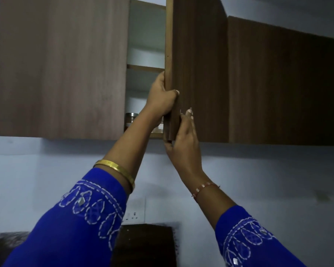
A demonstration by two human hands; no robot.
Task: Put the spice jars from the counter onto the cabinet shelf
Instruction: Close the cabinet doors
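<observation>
Up high, left hand (162, 97) gripping cabinet door (197, 70) edge, right hand (183, 139) pinching bottom corner, spice jar (131, 120) upright inside.

Both hands grip cabinet door (199, 70) edge; jar (131, 120), probably spice, inside.
</observation>
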